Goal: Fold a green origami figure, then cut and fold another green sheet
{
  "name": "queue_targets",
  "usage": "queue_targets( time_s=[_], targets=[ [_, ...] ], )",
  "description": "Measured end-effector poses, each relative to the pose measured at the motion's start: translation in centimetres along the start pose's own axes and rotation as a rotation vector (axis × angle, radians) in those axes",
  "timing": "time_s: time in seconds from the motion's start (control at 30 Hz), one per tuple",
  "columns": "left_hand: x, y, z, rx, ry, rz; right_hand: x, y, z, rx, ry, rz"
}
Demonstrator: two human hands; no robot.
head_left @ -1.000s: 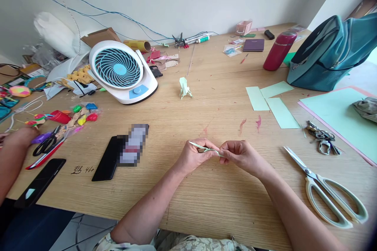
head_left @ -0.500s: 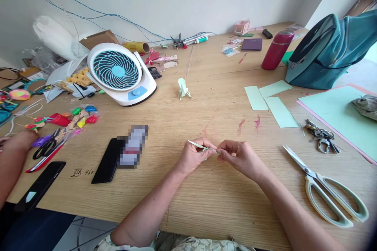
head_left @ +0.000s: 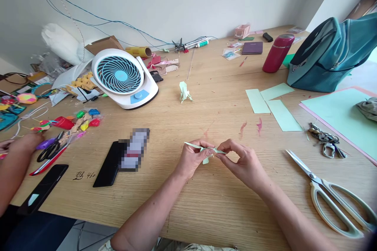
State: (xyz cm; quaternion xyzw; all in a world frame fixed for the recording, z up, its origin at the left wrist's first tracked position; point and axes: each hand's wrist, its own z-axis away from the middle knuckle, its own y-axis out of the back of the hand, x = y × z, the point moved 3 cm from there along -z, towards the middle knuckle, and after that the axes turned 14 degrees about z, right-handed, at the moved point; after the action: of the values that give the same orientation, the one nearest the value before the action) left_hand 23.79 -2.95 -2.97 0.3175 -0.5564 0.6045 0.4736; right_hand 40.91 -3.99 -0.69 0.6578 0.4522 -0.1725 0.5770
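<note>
Both of my hands pinch a small folded piece of pale green paper (head_left: pixel 206 152) just above the wooden table (head_left: pixel 206 204). My left hand (head_left: pixel 193 159) grips its left part, with a thin pointed tip sticking out to the left. My right hand (head_left: pixel 243 162) pinches the right end with thumb and fingertips. A flap of the paper hangs down between the hands. A finished pale green folded figure (head_left: pixel 184 91) stands farther back on the table.
Large scissors (head_left: pixel 330 196) lie at the right, keys (head_left: pixel 326 141) and pale green paper strips (head_left: pixel 272 104) beyond them. A white fan (head_left: pixel 123 78), two black phones (head_left: pixel 110 162), a red bottle (head_left: pixel 278 53) and a teal bag (head_left: pixel 332 53) stand around. Another person's hand (head_left: pixel 22 143) rests at the left by small scissors.
My hands have spread the folded paper slightly, and a small flap now hangs below it. The view has shifted a little; the other person's hand stays at the left.
</note>
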Motion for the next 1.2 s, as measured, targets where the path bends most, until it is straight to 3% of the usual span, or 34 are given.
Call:
queue_targets(
  time_s=[0.13,0.43,1.2],
  targets=[
    [0.06,-0.30,0.25,0.013,0.010,0.043,-0.55,0.09,0.15,0.088,0.117,0.081],
    [0.31,-0.69,0.44,-0.006,0.061,0.106,-0.51,0.05,0.66,0.148,0.284,0.151],
    [0.17,-0.77,0.31,-0.046,0.076,0.199,-0.80,0.09,0.56,0.111,0.280,0.156]
  ],
)
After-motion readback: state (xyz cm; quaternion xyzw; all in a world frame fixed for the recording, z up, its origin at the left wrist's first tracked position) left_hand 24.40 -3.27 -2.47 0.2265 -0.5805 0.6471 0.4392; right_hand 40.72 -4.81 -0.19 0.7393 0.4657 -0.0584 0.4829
